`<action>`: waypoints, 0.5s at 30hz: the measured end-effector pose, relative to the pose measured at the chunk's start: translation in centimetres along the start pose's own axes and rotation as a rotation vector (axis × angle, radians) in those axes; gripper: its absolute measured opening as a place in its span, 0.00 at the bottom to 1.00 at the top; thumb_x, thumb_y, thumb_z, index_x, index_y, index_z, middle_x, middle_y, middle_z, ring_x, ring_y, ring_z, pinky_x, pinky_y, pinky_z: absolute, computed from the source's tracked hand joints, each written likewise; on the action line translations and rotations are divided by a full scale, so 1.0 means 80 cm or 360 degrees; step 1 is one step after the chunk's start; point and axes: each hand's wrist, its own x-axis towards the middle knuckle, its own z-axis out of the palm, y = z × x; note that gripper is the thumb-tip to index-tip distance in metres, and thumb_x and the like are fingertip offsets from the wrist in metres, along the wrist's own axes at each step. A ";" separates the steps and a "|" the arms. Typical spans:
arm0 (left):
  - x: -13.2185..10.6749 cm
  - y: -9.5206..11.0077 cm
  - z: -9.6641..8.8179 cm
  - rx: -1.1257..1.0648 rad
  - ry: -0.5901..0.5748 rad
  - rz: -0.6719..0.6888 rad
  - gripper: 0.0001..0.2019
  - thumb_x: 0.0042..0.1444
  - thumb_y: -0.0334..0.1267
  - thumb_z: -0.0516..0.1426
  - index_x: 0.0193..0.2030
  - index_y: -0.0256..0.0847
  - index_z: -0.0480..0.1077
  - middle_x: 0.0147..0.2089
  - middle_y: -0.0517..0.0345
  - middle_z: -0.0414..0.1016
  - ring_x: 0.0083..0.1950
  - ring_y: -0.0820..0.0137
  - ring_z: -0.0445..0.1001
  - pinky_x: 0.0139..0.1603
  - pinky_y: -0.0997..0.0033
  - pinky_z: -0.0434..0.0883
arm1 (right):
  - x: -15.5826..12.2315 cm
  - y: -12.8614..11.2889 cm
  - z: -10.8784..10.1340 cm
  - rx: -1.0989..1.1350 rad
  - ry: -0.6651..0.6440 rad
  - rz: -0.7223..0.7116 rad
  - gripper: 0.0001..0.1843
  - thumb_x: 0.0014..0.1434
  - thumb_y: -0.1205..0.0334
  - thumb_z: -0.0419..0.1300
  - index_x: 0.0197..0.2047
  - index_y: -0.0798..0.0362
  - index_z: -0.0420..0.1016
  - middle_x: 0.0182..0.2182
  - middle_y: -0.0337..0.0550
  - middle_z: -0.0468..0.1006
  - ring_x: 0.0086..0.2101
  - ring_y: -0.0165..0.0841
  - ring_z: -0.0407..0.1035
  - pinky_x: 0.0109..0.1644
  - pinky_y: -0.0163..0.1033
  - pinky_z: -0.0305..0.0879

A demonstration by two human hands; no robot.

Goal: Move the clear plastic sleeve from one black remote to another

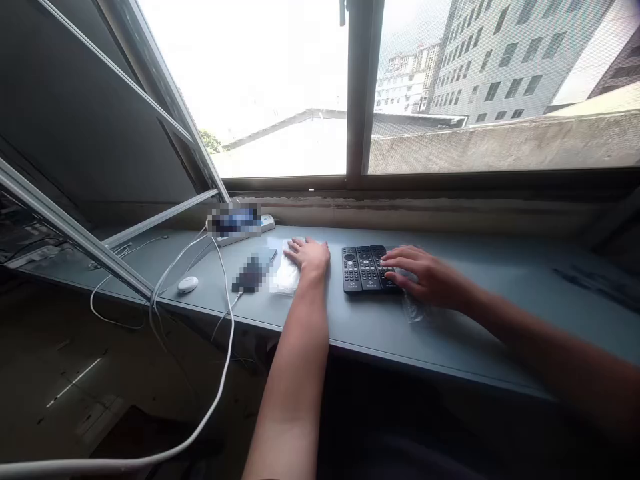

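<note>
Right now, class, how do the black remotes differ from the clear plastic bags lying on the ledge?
The remotes are black, hard and buttoned; the plastic bags are clear, soft and flat. The remotes lie side by side under the right hand; the bags lie under the left hand. Both rest on the grey ledge.

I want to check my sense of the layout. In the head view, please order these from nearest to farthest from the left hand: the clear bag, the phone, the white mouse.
1. Clear bag: directly under the left hand, touching it.
2. Phone: just left of the bag.
3. White mouse: farthest left, near the table's front edge, beside the white cables.
</note>
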 end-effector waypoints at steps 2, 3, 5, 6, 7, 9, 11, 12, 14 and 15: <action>-0.001 0.002 0.000 -0.0012 -0.0004 0.0000 0.42 0.73 0.60 0.46 0.85 0.32 0.60 0.88 0.28 0.49 0.90 0.40 0.45 0.86 0.31 0.44 | 0.000 0.001 0.000 -0.0006 0.0002 -0.0006 0.14 0.79 0.55 0.62 0.60 0.43 0.86 0.57 0.51 0.88 0.58 0.52 0.81 0.63 0.65 0.81; -0.002 0.003 0.000 -0.0016 -0.0001 0.0001 0.43 0.73 0.60 0.47 0.85 0.31 0.59 0.88 0.28 0.48 0.90 0.40 0.44 0.86 0.31 0.43 | 0.000 0.001 0.001 -0.0009 0.0002 -0.0013 0.14 0.79 0.55 0.62 0.60 0.44 0.86 0.57 0.52 0.88 0.58 0.52 0.81 0.62 0.65 0.81; -0.005 0.005 0.000 -0.0019 0.0019 -0.0002 0.44 0.73 0.59 0.49 0.86 0.29 0.56 0.89 0.27 0.46 0.91 0.40 0.42 0.87 0.31 0.41 | 0.000 0.002 0.001 -0.0010 0.0005 -0.0022 0.14 0.79 0.56 0.62 0.60 0.44 0.86 0.56 0.52 0.88 0.57 0.52 0.81 0.62 0.65 0.81; -0.006 0.006 -0.001 -0.0019 0.0053 -0.0007 0.45 0.73 0.58 0.50 0.86 0.27 0.54 0.89 0.27 0.43 0.91 0.40 0.40 0.87 0.31 0.41 | 0.000 0.002 0.001 -0.0009 0.0006 -0.0025 0.13 0.79 0.56 0.62 0.59 0.44 0.86 0.56 0.52 0.88 0.57 0.52 0.81 0.62 0.65 0.81; -0.008 0.007 -0.002 -0.0022 0.0114 -0.0006 0.46 0.73 0.58 0.51 0.87 0.26 0.51 0.90 0.26 0.40 0.91 0.40 0.40 0.87 0.31 0.41 | 0.000 0.002 0.001 -0.0009 0.0008 -0.0025 0.13 0.78 0.56 0.62 0.59 0.44 0.86 0.56 0.52 0.88 0.57 0.52 0.81 0.62 0.65 0.81; -0.012 0.009 -0.006 -0.0040 0.0301 0.0024 0.48 0.74 0.57 0.53 0.88 0.25 0.45 0.90 0.26 0.34 0.91 0.40 0.39 0.87 0.31 0.42 | 0.000 0.002 0.001 -0.0010 0.0014 -0.0024 0.12 0.78 0.56 0.62 0.57 0.44 0.87 0.56 0.51 0.88 0.56 0.52 0.82 0.62 0.65 0.80; -0.019 0.012 -0.013 -0.0091 0.0518 0.0105 0.49 0.75 0.57 0.53 0.90 0.28 0.39 0.91 0.30 0.30 0.91 0.41 0.39 0.87 0.31 0.45 | 0.000 0.002 0.001 -0.0010 0.0018 -0.0031 0.12 0.78 0.56 0.62 0.56 0.44 0.87 0.55 0.51 0.88 0.55 0.52 0.82 0.63 0.66 0.79; -0.022 0.013 -0.018 -0.0133 0.0608 0.0166 0.48 0.76 0.55 0.53 0.90 0.30 0.37 0.91 0.33 0.28 0.91 0.41 0.38 0.87 0.33 0.47 | 0.000 0.002 0.001 -0.0008 0.0022 -0.0035 0.11 0.78 0.56 0.62 0.55 0.44 0.87 0.55 0.51 0.88 0.55 0.52 0.82 0.63 0.67 0.79; -0.030 0.015 -0.028 -0.0247 0.0730 0.0310 0.47 0.77 0.49 0.53 0.91 0.33 0.32 0.92 0.39 0.27 0.91 0.45 0.39 0.87 0.39 0.54 | 0.001 0.001 0.000 0.0001 0.0026 -0.0034 0.12 0.78 0.56 0.62 0.56 0.44 0.87 0.55 0.51 0.88 0.55 0.52 0.82 0.64 0.67 0.78; -0.035 0.016 -0.033 -0.0315 0.0744 0.0393 0.46 0.78 0.45 0.52 0.91 0.34 0.30 0.92 0.41 0.28 0.91 0.47 0.39 0.86 0.43 0.59 | 0.001 0.001 0.000 0.0005 0.0028 -0.0031 0.12 0.78 0.56 0.62 0.55 0.44 0.87 0.55 0.51 0.88 0.55 0.52 0.82 0.63 0.67 0.78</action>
